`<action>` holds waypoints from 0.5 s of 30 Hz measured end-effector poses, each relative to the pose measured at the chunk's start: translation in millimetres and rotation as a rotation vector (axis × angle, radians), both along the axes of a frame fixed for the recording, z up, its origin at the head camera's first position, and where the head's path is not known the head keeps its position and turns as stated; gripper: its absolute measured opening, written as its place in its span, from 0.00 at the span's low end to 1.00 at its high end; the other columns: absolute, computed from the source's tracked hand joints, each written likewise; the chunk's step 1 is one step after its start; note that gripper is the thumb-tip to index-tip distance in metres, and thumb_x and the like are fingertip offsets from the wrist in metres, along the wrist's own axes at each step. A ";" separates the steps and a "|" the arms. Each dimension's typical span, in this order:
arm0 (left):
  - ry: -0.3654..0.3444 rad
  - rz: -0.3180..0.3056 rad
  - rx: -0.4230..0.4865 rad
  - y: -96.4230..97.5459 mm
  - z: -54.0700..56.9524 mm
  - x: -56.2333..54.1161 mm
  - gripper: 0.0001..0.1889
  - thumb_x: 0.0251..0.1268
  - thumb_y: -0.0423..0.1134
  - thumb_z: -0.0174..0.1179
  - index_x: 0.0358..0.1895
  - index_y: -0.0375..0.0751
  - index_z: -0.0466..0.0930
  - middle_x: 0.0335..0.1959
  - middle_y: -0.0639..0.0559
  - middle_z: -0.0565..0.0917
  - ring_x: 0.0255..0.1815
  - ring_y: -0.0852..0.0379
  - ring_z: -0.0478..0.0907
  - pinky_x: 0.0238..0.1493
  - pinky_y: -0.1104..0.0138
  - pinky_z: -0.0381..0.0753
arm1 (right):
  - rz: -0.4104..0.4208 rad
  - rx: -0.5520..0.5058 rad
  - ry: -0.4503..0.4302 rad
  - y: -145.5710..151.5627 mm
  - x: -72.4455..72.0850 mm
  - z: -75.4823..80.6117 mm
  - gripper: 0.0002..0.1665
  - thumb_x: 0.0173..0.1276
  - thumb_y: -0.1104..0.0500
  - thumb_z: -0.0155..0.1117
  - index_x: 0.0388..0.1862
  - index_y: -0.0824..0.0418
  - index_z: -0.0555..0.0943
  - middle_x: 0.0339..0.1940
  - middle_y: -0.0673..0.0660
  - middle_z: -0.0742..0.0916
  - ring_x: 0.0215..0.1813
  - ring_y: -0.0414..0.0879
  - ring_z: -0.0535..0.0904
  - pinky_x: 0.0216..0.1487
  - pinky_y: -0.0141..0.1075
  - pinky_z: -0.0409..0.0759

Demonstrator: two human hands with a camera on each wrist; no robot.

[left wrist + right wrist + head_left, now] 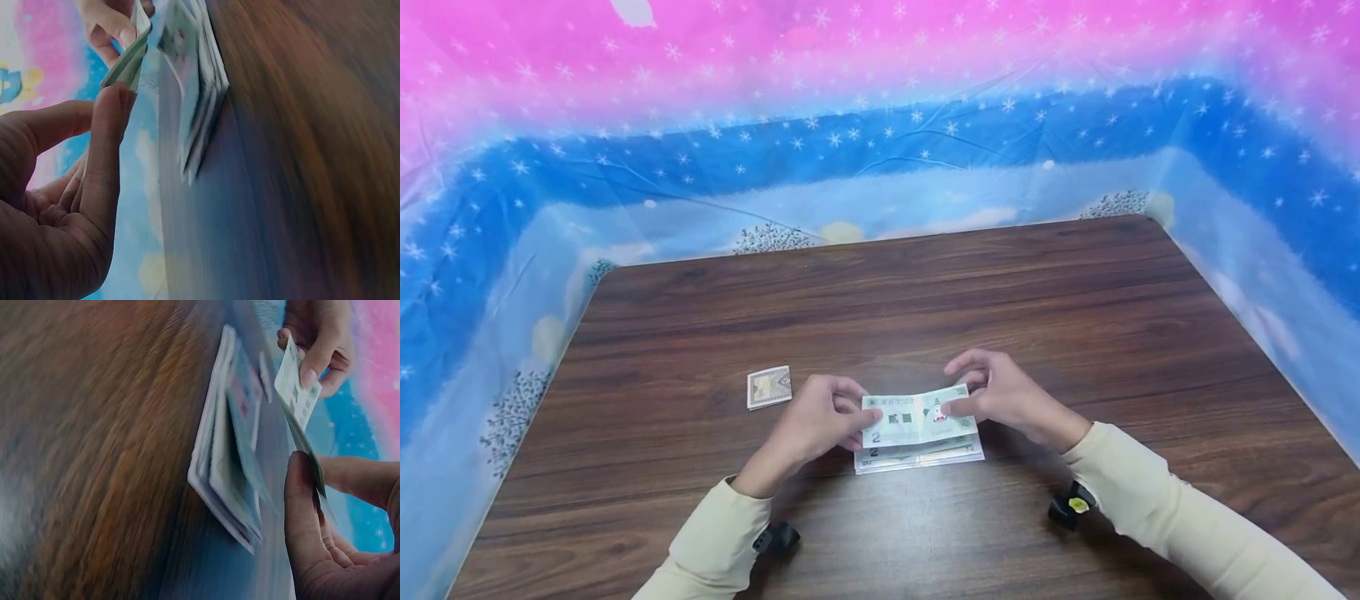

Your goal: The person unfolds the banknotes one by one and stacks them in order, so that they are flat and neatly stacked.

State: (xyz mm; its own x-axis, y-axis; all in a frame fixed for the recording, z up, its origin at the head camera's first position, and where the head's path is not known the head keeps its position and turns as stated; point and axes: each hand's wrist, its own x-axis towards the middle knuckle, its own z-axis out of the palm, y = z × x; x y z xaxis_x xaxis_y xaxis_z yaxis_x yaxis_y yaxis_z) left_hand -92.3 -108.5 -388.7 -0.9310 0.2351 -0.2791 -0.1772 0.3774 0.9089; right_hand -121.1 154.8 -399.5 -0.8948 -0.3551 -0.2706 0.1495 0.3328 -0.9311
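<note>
A pale green banknote (891, 419) marked with a 2 is stretched between both hands, a crease down its middle. My left hand (823, 419) pinches its left end between thumb and fingers. At the other end my right hand (1007, 396) grips it the same way, thumb on the front. Below the held note lies a stack of banknotes (925, 457) on the table; in the right wrist view the stack (209, 444) shows several creased notes, the top one lifting. Off to the left sits a small folded brownish banknote (769, 387), near the left hand.
The dark wood-grain table (880, 308) has a straight far edge. A pink and blue snowflake-printed cloth (880, 133) hangs behind it and along both sides. Black wrist cameras (777, 540) are strapped under the cream sleeves (718, 533).
</note>
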 end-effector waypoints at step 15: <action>0.217 -0.194 -0.479 -0.8 -6.0 2.3 0.15 0.60 0.39 0.74 0.43 0.33 0.83 0.13 0.59 0.80 0.12 0.63 0.78 0.25 0.67 0.79 | 0.135 0.500 0.430 -15.2 5.1 -10.4 0.32 0.46 0.59 0.87 0.49 0.63 0.81 0.32 0.53 0.87 0.34 0.43 0.81 0.38 0.40 0.81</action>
